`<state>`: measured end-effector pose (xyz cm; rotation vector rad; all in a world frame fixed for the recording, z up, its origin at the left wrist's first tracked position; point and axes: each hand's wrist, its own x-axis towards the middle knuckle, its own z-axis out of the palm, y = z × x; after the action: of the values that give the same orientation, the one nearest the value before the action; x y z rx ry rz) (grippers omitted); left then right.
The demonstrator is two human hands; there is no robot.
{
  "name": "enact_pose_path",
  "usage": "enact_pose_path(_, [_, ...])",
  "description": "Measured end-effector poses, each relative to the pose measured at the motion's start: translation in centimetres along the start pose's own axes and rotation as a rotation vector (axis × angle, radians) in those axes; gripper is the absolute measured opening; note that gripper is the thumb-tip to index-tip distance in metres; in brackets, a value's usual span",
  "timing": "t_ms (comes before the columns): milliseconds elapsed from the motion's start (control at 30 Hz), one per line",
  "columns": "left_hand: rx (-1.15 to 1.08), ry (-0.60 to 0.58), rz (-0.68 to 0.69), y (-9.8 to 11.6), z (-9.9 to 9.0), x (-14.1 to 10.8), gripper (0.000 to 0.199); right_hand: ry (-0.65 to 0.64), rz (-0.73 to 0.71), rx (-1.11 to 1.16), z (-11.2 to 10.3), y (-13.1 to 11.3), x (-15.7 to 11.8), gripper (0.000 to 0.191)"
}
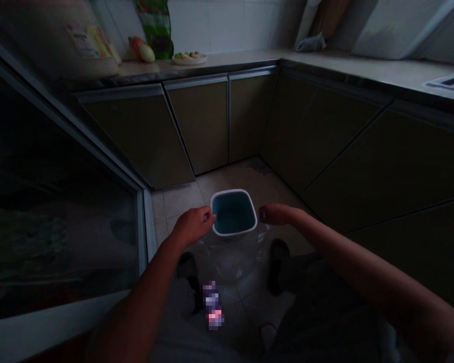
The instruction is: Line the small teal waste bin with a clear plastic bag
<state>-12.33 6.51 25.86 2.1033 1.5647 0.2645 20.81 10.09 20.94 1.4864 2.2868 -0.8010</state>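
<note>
The bin [233,214] is on the tiled floor [181,196] between the two hands. It is blue-green inside, has a white rim, and its open top faces up. A thin, see-through plastic sheet [232,259] spreads on the near side of the bin, low between the feet.

The left hand [196,223] is at the left side of the bin, and its fingertips come right up to the rim. The right hand [276,214] is just beside the right side of the rim. The fingers of both hands are bent in. It is too dark to tell if either grip is pinching the plastic.

A dark slipper [189,267] is on the left foot. Near it is a small thing [213,306] blurred into squares, and I cannot tell what it is.

Brown cupboards [196,126] stand behind the bin. On the tabletop [245,59] above them are a plate [190,61] with green bits, a green bag [157,30] and an onion [147,54]. A glass door [106,222] is on the left.
</note>
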Motion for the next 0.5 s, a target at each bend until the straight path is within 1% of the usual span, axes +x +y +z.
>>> enact_pose_path(67, [-0.03,-0.054,0.023,-0.1,1.6,0.3,0.033,0.011,-0.099,0.062,0.3,-0.6,-1.6,0.029])
enact_pose_path(133, [-0.04,-0.119,0.053,-0.4,3.8,0.6,0.036,0.054,-0.139,0.077,1.2,-1.0,-2.4,0.033])
enact_pose_path(233, [0.029,-0.24,0.075,-1.5,7.6,0.9,0.036,0.095,-0.05,-0.051,3.0,-1.6,-2.2,0.033])
enact_pose_path(300, [0.076,-0.294,0.063,-2.7,9.6,0.9,0.033,0.069,-0.021,-0.119,4.1,-1.8,-1.5,0.031])
enact_pose_path(333, [0.081,-0.307,0.054,-3.3,10.3,0.9,0.032,0.052,-0.02,-0.124,4.5,-1.8,-1.2,0.031])
enact_pose_path(400, [0.046,-0.31,0.025,-4.6,11.0,1.0,0.034,0.029,-0.032,-0.099,5.0,-1.5,-0.6,0.032])
enact_pose_path(500, [-0.088,-0.263,-0.015,-5.5,10.6,1.7,0.04,0.032,-0.027,-0.068,5.0,-0.4,0.0,0.031])
